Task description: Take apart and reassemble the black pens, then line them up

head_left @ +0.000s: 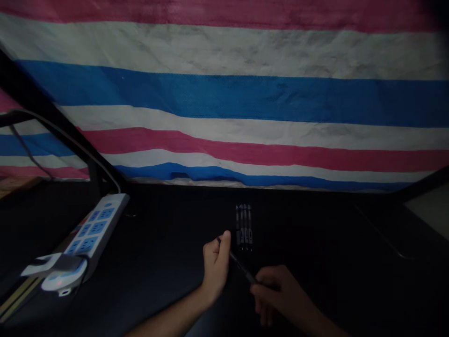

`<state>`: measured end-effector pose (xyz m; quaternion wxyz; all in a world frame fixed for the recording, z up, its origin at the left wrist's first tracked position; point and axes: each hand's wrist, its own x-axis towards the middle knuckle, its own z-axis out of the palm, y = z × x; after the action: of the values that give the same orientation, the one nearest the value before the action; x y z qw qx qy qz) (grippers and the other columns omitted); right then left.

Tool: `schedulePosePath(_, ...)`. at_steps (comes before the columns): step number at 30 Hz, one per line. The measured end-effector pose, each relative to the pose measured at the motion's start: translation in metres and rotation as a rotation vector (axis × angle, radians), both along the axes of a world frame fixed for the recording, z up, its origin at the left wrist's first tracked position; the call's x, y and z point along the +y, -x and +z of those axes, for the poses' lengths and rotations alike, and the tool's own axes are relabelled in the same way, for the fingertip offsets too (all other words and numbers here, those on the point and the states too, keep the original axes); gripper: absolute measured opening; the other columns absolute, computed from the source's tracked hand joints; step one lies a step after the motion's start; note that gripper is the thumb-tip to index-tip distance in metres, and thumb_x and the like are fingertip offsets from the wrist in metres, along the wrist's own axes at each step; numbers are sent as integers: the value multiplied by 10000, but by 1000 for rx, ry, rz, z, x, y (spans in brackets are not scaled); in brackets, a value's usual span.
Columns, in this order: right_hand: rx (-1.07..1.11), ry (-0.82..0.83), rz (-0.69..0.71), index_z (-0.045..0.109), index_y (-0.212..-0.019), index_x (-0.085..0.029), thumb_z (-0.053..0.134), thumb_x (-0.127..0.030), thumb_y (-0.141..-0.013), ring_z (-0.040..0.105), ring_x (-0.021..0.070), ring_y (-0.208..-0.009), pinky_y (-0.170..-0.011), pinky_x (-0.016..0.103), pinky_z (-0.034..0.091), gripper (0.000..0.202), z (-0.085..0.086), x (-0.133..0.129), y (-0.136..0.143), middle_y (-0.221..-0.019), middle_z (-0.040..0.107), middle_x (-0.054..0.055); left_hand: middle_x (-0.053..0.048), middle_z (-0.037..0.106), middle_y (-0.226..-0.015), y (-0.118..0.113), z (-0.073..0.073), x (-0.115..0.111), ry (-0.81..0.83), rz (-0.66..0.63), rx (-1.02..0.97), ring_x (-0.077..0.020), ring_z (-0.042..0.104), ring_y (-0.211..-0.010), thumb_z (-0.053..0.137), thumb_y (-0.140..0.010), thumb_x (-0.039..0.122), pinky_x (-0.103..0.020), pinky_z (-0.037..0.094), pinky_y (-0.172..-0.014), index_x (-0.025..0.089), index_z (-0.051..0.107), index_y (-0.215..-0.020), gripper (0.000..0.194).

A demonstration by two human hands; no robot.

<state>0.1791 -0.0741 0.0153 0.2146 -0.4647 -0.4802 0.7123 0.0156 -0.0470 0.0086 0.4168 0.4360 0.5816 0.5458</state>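
A dark pen [242, 267] slants between my two hands above the black table. My left hand [216, 262] is closed round its upper end, the thumb pointing up, and a small dark tip shows past the fist. The lower end sits pinched between thumb and fingers of my right hand [275, 290]. Just beyond my left hand, several pens [244, 227] lie side by side in a neat row, with clear barrels and dark grips. Dim light hides the finer details of the held pen.
On the left a white power strip [100, 234] with blue socket faces has a plug in its near end and a cable at its far end. A striped red, white and blue sheet [245, 98] hangs behind the black table [168, 234]. Dark frame bars [63, 121] slope at the left.
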Motion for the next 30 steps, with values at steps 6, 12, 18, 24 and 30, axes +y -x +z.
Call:
schedulePosePath(6, 41, -16, -14, 552, -770, -125, 644, -482, -770, 621, 127, -426, -376, 169, 420, 368, -3, 1, -1, -577, 655, 25, 65, 288, -549, -2, -5, -3, -73, -110, -329, -90, 238, -496, 546, -829, 503, -210, 230, -443, 193, 390, -602, 415)
schedulePosePath(12, 173, 47, 19, 595, -824, -104, 475, -531, -880, 641, 134, -508, -429, 184, 435, 447, -3, 3, -4, -618, 672, 63, 62, 328, -559, -5, -4, -2, -31, -68, -430, -80, 261, -506, 618, -794, 480, -196, 242, -455, 172, 425, -596, 415)
schedulePosePath(18, 184, 65, 26, 598, -898, -108, 496, -537, -867, 650, 150, -540, -438, 196, 421, 441, -2, 3, -6, -674, 687, 81, 72, 300, -526, -4, -1, 1, 3, -39, -453, -74, 243, -477, 628, -763, 500, -193, 219, -433, 175, 418, -578, 429)
schedulePosePath(24, 165, 41, 43, 579, -878, -116, 614, -489, -810, 648, 141, -512, -393, 165, 411, 381, -6, 3, -7, -684, 682, 60, 65, 307, -509, -4, 5, 1, -12, -24, -348, -83, 245, -474, 555, -788, 467, -199, 225, -426, 186, 393, -550, 403)
schedulePosePath(30, 157, 112, 62, 594, -829, -98, 458, -540, -884, 658, 143, -501, -382, 159, 408, 465, -6, 1, -8, -683, 681, 87, 60, 307, -517, -4, 6, 0, -30, -23, -291, -94, 248, -485, 508, -802, 430, -206, 234, -432, 194, 381, -544, 371)
